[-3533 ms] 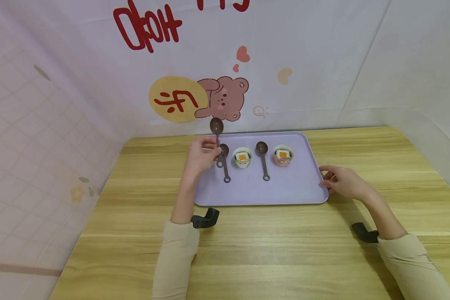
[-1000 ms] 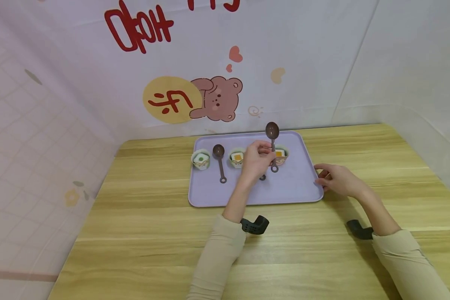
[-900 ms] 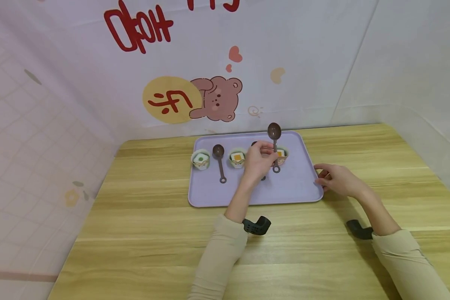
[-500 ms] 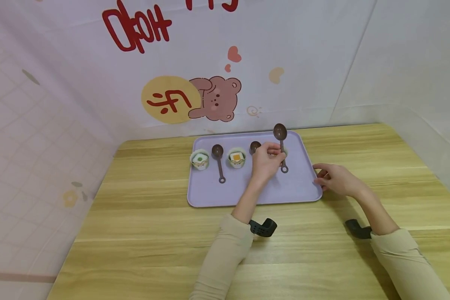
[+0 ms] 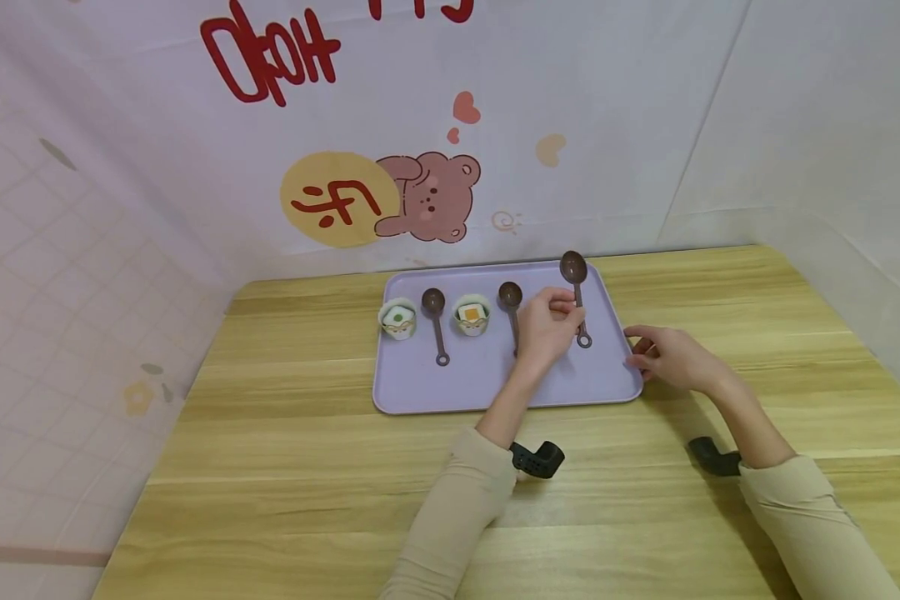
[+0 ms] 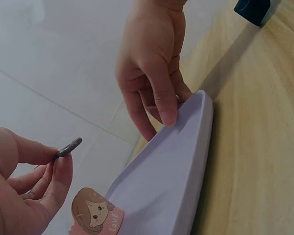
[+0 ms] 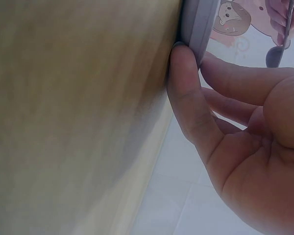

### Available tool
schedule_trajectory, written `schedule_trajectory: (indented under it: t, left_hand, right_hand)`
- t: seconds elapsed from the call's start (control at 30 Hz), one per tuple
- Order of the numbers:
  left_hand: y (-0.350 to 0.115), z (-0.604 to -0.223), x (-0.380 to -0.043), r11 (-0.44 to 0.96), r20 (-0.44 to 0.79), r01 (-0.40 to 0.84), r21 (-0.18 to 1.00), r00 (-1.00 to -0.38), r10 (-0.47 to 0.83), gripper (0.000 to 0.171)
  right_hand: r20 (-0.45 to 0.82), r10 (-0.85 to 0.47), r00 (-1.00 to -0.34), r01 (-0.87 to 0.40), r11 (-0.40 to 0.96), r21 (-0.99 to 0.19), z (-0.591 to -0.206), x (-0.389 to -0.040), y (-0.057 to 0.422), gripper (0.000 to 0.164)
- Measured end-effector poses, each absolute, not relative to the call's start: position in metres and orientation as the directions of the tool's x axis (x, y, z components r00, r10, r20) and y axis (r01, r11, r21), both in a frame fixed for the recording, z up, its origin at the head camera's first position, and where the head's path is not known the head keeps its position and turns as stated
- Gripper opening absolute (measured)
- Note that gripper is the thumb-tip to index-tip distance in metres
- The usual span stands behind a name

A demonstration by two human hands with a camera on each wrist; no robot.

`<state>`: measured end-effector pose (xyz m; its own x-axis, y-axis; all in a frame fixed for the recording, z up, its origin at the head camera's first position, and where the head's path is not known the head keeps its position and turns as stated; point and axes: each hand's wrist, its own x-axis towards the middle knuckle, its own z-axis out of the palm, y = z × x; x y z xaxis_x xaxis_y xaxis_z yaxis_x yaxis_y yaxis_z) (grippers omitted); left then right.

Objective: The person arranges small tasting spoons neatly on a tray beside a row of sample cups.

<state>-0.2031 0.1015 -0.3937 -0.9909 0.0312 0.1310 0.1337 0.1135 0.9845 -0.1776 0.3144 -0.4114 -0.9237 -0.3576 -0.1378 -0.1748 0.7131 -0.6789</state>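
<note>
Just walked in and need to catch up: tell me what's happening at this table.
A person's left hand pinches a brown spoon by its handle, bowl up, above the right part of a purple tray. The right hand rests its fingertips against the tray's right edge. On the tray sit two small cups, each with a spoon lying to its right.

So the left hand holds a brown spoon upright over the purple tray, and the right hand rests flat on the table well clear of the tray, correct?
Not quite. The left hand does hold the spoon over the tray, but the right hand is not clear of it: the right wrist view shows its fingers touching the tray's edge.
</note>
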Motion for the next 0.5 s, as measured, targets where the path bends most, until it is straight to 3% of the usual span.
schedule_trajectory:
  t: [0.5]
  left_hand:
    - [0.119, -0.401, -0.200, 0.178, 0.136, 0.139, 0.974, -0.990, 0.027, 0.015]
  right_hand:
    - [-0.140, -0.360, -0.923, -0.177, 0.716, -0.675, -0.411, -0.179, 0.315, 0.046]
